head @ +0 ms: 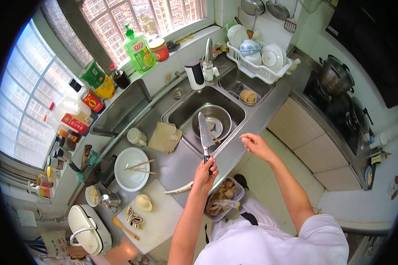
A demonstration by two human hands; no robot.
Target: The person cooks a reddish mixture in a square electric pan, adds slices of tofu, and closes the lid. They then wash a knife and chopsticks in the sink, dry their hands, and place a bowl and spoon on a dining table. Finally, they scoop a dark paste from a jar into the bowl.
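My left hand (205,174) grips the black handle of a kitchen knife (205,131), its blade pointing up and away over the sink's near edge. Below the blade, a round stainless steel basin (224,122) sits in the sink (182,116), with a pale piece and a chopstick-like stick in it. My right hand (257,145) hovers by the counter edge, fingers curled, nothing visible in them. On the white cutting board (167,212) lie a pale rounded food piece (143,202) and dark-edged slices (135,218). A long pale object (179,188) rests beside the board.
A white bowl (119,172) with chopsticks and a folded cloth (165,137) lie left of the sink. Below the counter edge stands a plastic tub of scraps (237,195). A dish rack (252,73), a pot (335,76) on the stove and sill bottles (141,53) surround the workspace.
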